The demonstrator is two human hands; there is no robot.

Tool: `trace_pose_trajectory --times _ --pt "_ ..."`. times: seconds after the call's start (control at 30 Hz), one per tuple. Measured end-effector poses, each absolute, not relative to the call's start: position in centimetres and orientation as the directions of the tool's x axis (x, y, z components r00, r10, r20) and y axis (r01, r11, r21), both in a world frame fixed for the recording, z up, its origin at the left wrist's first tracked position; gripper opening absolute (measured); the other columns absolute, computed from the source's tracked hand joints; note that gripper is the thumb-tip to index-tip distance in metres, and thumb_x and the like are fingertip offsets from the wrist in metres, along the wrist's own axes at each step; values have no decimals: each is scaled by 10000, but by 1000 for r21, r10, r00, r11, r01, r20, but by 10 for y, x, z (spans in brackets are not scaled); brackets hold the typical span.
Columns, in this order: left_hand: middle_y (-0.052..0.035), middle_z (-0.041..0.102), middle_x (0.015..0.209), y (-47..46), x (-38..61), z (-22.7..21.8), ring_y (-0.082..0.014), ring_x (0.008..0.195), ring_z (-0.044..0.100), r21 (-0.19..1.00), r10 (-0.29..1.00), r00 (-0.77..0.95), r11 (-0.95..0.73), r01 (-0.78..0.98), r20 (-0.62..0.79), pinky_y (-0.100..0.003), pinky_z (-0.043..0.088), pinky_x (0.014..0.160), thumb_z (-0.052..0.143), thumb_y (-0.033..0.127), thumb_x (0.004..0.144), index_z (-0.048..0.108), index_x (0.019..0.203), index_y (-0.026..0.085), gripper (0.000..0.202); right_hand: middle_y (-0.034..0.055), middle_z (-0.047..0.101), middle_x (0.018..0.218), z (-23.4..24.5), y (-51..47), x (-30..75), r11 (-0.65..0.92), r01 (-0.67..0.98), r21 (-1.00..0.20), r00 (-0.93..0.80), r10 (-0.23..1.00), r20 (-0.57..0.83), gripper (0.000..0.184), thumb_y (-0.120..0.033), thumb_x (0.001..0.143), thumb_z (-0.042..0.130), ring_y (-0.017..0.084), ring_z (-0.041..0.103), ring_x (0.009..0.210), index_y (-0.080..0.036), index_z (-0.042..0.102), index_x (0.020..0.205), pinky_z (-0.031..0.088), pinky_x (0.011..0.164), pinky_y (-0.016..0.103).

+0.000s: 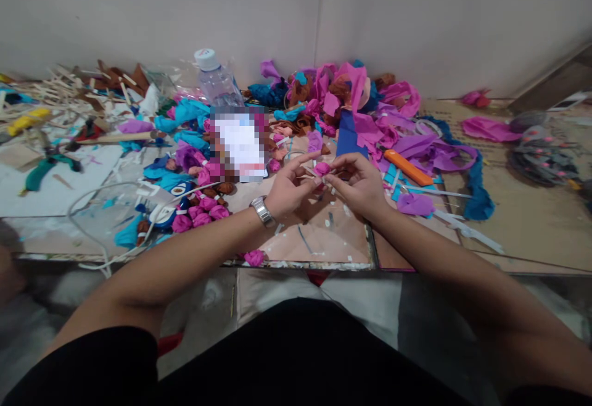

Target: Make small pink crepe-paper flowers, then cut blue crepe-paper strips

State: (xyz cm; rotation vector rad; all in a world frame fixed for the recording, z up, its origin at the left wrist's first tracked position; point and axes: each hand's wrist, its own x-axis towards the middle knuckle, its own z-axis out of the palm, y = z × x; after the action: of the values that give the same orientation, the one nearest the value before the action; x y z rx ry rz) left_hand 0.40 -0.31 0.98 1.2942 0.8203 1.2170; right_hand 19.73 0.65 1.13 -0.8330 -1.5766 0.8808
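Between my two hands, just above the table, is a small pink crepe-paper rosette (322,168). My left hand (293,185), with a metal watch (262,211) on its wrist, pinches it from the left. From the other side, the thumb and fingers of my right hand (357,185) close on it too. A thin pale strip shows near the fingertips; what it is I cannot make out. Several finished-looking pink rosettes (201,213) lie in a heap left of my forearm, and one pink rosette (254,258) sits at the table's front edge.
A phone (240,144) with a lit screen and a clear bottle (217,82) stand behind my left hand. Crepe-paper strips (407,147) and an orange cutter (407,168) lie to the right. A white cable (76,199), green-handled pliers (44,171) and wooden sticks (65,94) are on the left.
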Motion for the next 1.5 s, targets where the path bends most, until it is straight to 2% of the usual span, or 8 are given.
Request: trace_pose_trajectory --times 0.23,0.37,0.47,0.63,0.83,1.1,1.4,1.5 --pt "-70 780 1054 -2 4 9 -190 823 778 967 956 208 -170 -190 208 -322 669 739 886 498 805 717 1228 224 532 63 684 1019 21 6 201 609 240 -756 -165 793 586 188 -419 917 805 221 675 903 -269 735 1005 616 750 367" --pt "-63 771 1067 -2 4 8 -171 811 764 966 957 196 -176 -188 213 -312 663 740 877 481 821 702 1234 226 517 77 748 1039 23 5 204 647 313 -696 -222 762 608 136 -381 939 787 256 709 956 -292 788 1042 623 841 434" --pt "-76 760 1164 -2 4 8 -160 819 756 966 958 196 -169 -193 207 -317 661 749 873 470 826 691 1223 223 502 73 784 1071 22 4 205 629 317 -710 -242 778 580 158 -381 942 784 262 736 961 -297 809 1074 626 894 459" --pt "-85 735 1263 -2 5 10 -149 807 746 965 961 179 -174 -197 210 -312 653 735 880 479 808 689 1186 224 495 75 787 1155 19 4 205 600 310 -738 -244 800 548 277 -397 936 787 261 748 968 -315 798 1201 642 837 437" --pt "-61 757 1112 -4 6 9 -159 795 737 965 962 162 -192 -178 221 -300 628 714 881 490 805 688 1200 222 515 74 771 1109 20 8 206 679 355 -643 -243 731 638 165 -299 947 769 271 724 1032 -321 821 1102 610 947 474" --pt "-62 729 1163 -1 5 6 -139 814 730 962 951 173 -232 -147 256 -271 631 716 874 526 818 671 1186 219 520 68 758 1008 22 10 208 771 427 -472 -267 607 749 81 -199 943 754 225 730 963 -241 814 977 587 876 390" --pt "-55 687 1140 0 4 4 -137 812 733 964 952 214 -177 -199 219 -280 656 731 894 484 810 673 1170 210 503 32 780 885 25 2 205 690 428 -584 -275 715 643 44 -225 949 731 187 715 781 -230 774 953 562 732 329" --pt "-55 687 1138 0 4 4 -141 803 742 964 952 224 -162 -212 209 -302 668 745 897 483 806 666 1176 214 512 44 751 902 26 2 205 701 432 -567 -263 699 665 38 -236 927 746 180 689 769 -222 781 920 542 686 315"
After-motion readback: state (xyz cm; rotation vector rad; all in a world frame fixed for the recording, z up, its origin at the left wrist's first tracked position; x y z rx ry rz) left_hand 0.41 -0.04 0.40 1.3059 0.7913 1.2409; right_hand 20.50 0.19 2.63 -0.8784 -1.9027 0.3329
